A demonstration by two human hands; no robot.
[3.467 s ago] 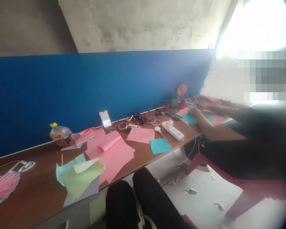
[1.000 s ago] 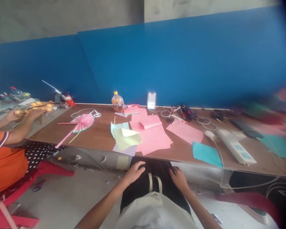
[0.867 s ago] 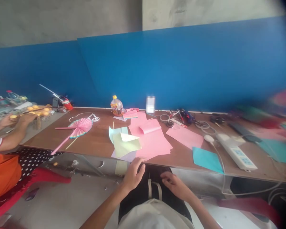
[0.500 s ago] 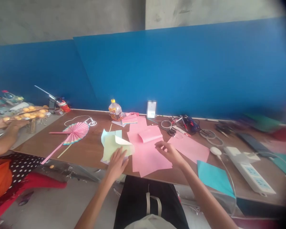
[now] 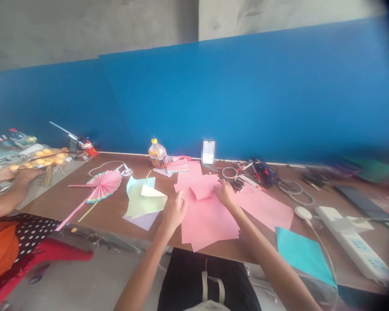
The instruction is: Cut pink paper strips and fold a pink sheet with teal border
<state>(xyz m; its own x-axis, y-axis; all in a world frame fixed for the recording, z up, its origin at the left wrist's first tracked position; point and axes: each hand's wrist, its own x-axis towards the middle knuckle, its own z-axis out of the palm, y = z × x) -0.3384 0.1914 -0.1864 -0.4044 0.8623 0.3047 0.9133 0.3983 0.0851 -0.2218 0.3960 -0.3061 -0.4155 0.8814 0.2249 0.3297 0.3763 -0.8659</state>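
A loose stack of pink paper sheets [image 5: 209, 220] lies on the brown table [image 5: 116, 211] in front of me. On top of it is a pink sheet with a curled fold [image 5: 203, 190]. My left hand [image 5: 174, 211] has its fingers curled at the left edge of this sheet. My right hand [image 5: 225, 193] grips its right side with bent fingers. Pale green and yellow sheets [image 5: 142, 203] lie just left of my left hand.
A pink paper fan [image 5: 104, 183] lies at the left and a small bottle [image 5: 157, 153] stands by the blue wall. Another pink sheet [image 5: 266, 209], a teal sheet [image 5: 303, 255], a white power strip [image 5: 355, 244] and tangled cables [image 5: 259, 170] lie to the right. A co-worker's hand [image 5: 21, 175] is at far left.
Both my hands rose from my lap to the table. The left left the green sheets and the right slid back; both are now closed on the curled pink sheet.
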